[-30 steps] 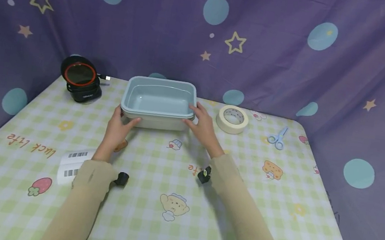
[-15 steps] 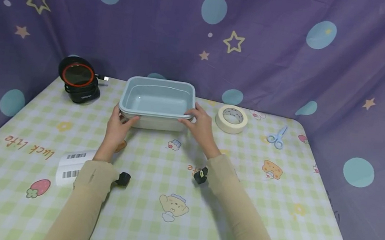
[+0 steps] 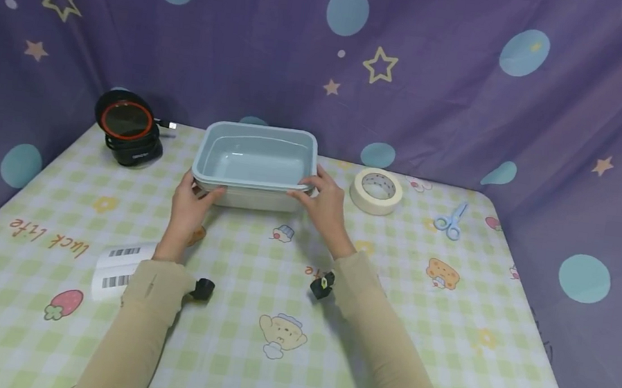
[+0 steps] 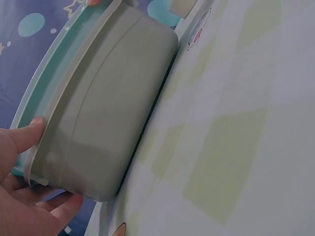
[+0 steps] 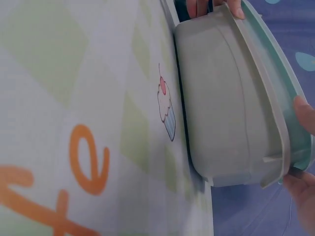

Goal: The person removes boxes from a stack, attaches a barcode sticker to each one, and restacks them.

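Observation:
A light blue rectangular plastic container [image 3: 259, 165] sits nested in a pale grey one [image 3: 255, 199] at the back middle of the table. My left hand [image 3: 188, 211] holds the left front corner, thumb on the front side and fingers round the left end. At the right front corner, my right hand [image 3: 325, 209] pinches the rim, with the index fingertip over the blue edge and the thumb at the front. In the left wrist view, the grey container [image 4: 106, 103] stands on the cloth with the blue rim rising above its own. The right wrist view shows a small tab on the grey rim [image 5: 272, 179].
A roll of masking tape [image 3: 376, 192] lies right of the containers, with blue scissors [image 3: 450, 221] farther right. An open black case [image 3: 131, 130] with a cable plug is at the back left. Barcode labels [image 3: 118, 269] lie by the left sleeve. A purple curtain [image 3: 444, 107] hangs behind.
My right hand's fingertips have shifted slightly left along the front rim and closed in on the edge. The left hand keeps its hold, and the containers stay in place.

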### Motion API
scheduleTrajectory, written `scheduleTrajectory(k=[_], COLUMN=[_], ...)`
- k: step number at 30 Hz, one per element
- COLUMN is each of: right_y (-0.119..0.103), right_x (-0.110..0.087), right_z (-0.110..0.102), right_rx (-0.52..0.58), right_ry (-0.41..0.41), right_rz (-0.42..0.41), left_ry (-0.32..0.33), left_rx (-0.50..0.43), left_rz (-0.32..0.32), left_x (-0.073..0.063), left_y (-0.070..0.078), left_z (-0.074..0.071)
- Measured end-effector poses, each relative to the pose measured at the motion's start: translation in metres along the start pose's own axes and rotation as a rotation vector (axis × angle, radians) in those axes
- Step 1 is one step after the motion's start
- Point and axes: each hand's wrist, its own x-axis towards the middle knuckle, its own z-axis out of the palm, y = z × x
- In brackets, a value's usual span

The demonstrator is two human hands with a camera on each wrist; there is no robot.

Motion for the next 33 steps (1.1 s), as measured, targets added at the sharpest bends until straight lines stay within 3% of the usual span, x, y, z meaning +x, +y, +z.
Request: scheduleTrajectory(k=[5, 13, 19, 24, 28, 33], right_y=[0.0012, 0.0039, 0.0015, -0.0006, 0.0017, 0.0040], right_x=[-0.0004, -0.0007, 0.0009, 0.0060, 0.0078, 0.0055], right_z=[-0.0002, 0.0029, 0.0035, -0.0009, -0.0021, 0.0033], right_rx=[0.024, 0.142, 0.307, 0.333, 0.364, 0.473], right_ry=[0.011, 0.003, -0.049, -0.094, -0.123, -0.120], right_rz=[0.000, 0.051, 0.210, 0.342, 0.341, 0.283], left_ry=[0.018, 0.015, 0.003, -0.009, -0.011, 0.003], left_rx=[-0.020, -0.006, -0.015, -0.020, -0.014, -0.019], left_rz=[0.014, -0.016, -0.024, 0.001, -0.004, -0.010], left_x=[-0.0010, -0.0006, -0.0013, -0.0006, -0.0010, -0.0022], left_y=[-0.0001, 0.0030, 0.0048, 0.0047, 0.0054, 0.0054], left_z=[0.0029, 0.0042, 0.0038, 0.0048, 0.0046, 0.0049])
